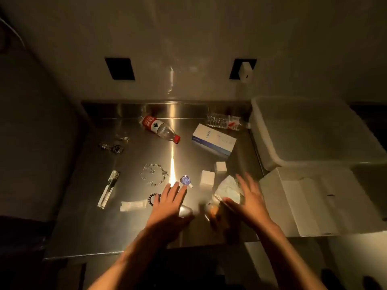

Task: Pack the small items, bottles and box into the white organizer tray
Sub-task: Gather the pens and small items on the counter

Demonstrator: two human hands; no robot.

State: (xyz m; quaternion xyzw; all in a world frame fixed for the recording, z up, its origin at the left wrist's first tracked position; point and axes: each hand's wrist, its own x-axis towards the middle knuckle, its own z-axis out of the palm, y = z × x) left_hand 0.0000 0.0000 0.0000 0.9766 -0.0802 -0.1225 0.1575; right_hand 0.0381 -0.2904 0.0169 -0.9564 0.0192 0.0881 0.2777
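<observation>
Left hand: the left hand [167, 203] is flat, palm down, fingers straight and spread, holding nothing, low over the brushed steel tabletop [109, 222]; a small shiny rounded object [185, 211] lies just beside its thumb, too blurred to name.
Right hand: the right hand [249, 203] is also flat with fingers spread; whether it touches the crinkled clear plastic bag [227, 189] just beyond its fingers I cannot tell.
Between the hands: an orange-brown blurred item [213, 212] lies on the steel.
Near the left hand: a small blue-and-white round object [185, 180] just past the fingertips; a black toothed hair tie [154, 198] and a white flat sachet [133, 205] to its left; a silver chain bracelet [154, 174] beyond those.
Further left of the left hand: clear pens [109, 188], and a dark-faced metal wristwatch [113, 147] toward the far edge.
Beyond the right hand: two small white cubes [207, 178]; then a white-and-blue cardboard box [213, 141].
Far edge: a clear bottle with red label and cap [160, 128], lying down; a second clear ribbed bottle [225, 121], also lying.
Right of the right hand: a white organizer tray [272, 186] with dividers; beyond it a translucent plastic tub [263, 141].
</observation>
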